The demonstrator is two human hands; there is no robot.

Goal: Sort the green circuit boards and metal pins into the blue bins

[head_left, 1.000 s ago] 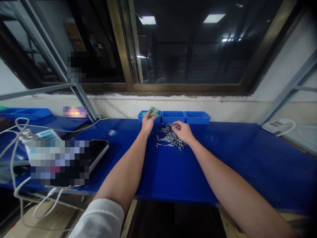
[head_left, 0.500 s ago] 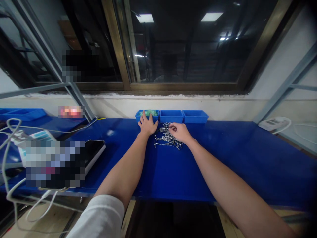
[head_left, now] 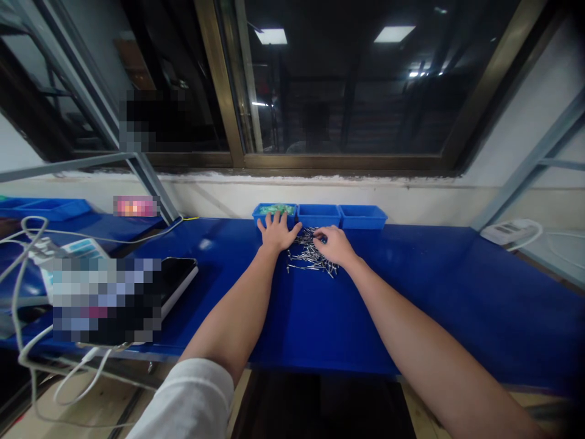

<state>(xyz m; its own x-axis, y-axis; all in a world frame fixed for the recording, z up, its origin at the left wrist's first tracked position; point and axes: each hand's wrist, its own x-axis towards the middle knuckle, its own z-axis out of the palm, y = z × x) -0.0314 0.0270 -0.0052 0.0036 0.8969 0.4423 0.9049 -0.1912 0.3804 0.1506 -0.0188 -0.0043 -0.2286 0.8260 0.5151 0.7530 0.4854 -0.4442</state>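
I have the left hand (head_left: 276, 235) spread wide at the front of the left blue bin (head_left: 256, 215), its fingers gripping nothing I can see; green pieces (head_left: 276, 208) already lie inside that bin. The right hand's (head_left: 336, 245) fingers curl over the pile of metal pieces (head_left: 316, 260); whether they pinch one, I can't tell. I judge the pile unfinished: many pieces remain loose on the surface (head_left: 320, 323).

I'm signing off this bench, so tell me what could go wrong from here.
The right hand is at a loose heap of thin metal pieces; a sweep might scatter them. The left hand spreads at the front of the blue bin with green contents; a push could shift it. A white cable loops below the blue table, where it could snag.
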